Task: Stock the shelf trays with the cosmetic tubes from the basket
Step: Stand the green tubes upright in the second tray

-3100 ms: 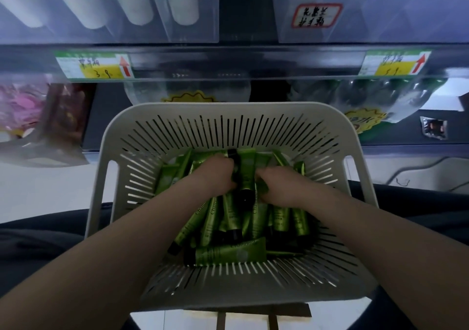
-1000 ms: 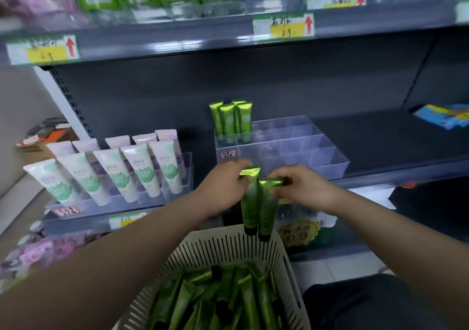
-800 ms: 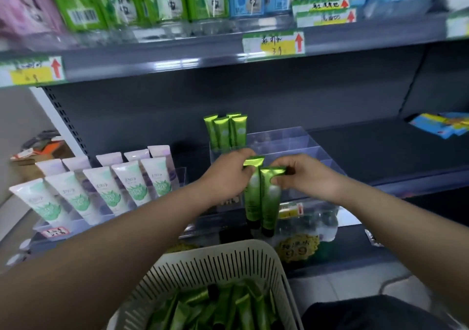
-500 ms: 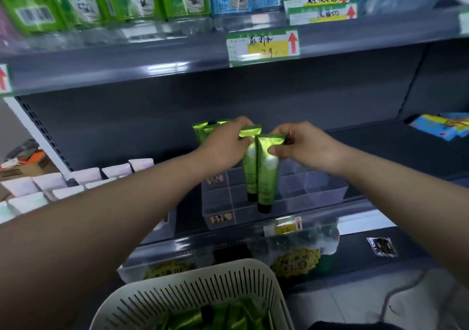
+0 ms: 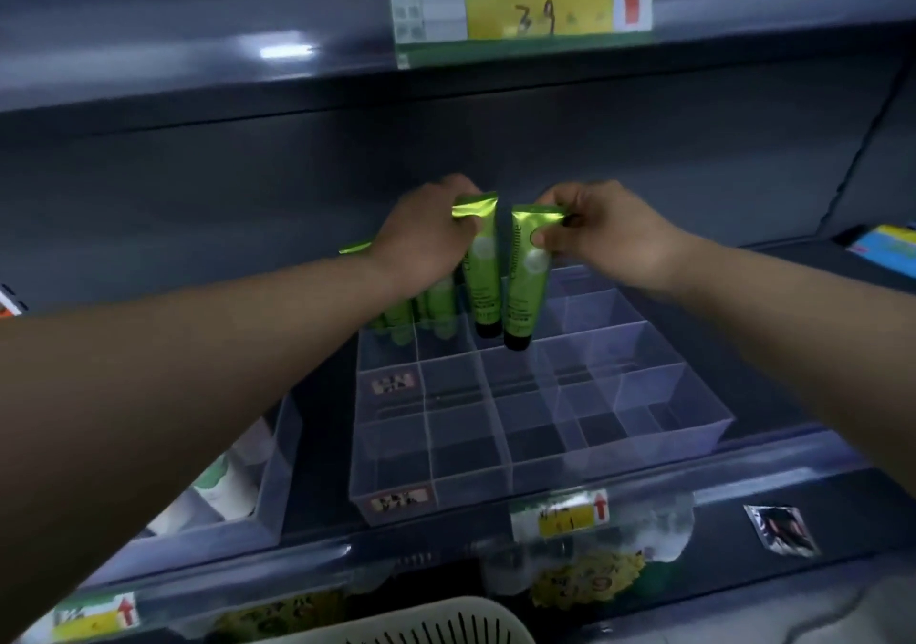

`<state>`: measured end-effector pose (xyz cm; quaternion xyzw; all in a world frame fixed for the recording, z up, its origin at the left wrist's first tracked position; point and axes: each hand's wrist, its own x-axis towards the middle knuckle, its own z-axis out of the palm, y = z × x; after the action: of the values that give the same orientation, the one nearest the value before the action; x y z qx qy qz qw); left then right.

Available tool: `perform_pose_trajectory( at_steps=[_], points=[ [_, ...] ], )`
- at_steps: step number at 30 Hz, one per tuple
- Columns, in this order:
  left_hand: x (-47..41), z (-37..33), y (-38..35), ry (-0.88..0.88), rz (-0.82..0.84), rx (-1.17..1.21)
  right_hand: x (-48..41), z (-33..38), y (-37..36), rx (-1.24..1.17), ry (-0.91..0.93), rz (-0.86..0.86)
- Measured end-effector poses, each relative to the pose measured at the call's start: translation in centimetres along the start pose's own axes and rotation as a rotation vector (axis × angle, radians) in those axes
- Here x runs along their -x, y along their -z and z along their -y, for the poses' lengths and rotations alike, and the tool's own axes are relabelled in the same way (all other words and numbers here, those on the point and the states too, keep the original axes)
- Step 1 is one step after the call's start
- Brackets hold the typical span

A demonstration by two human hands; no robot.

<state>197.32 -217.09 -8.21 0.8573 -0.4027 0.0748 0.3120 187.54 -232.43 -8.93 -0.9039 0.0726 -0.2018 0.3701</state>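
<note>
One basket (image 5: 436, 618): nearest, only its white slotted rim shows at the bottom edge.
Price tags: three, two on the shelf's front lip (image 5: 570, 517), one on the shelf above.
Divided tray (image 5: 545, 445): one, clear, on the shelf.
Left grip (image 5: 426, 242): fingers curled, pinching the crimped end of the left green tube (image 5: 483, 281), black cap down.
Right grip (image 5: 600, 237): pinching the crimped end of the right green tube (image 5: 525, 296), cap down.
Held tubes: two, side by side over the tray's back rows.
Stocked tubes (image 5: 438, 304): at least three in the back-left compartments, partly hidden behind the left grip.
</note>
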Motion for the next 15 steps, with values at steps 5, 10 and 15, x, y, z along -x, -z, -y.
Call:
perform_pose_trajectory(
  at_steps=[5,10,15],
  points=[
    [-2.4,1.1,-1.7,-0.018,-0.025,0.003,-2.4,-0.9,-0.6,0.028,0.059,-0.054],
    [-3.9,1.9,-2.5,-0.029,-0.063,-0.025,-4.8,-1.2,-1.4,0.021,0.108,-0.102],
    [-4.8,2.7,-3.1,0.001,-0.062,-0.043,-5.8,-2.3,-2.6,-0.008,0.089,-0.098]
  ],
)
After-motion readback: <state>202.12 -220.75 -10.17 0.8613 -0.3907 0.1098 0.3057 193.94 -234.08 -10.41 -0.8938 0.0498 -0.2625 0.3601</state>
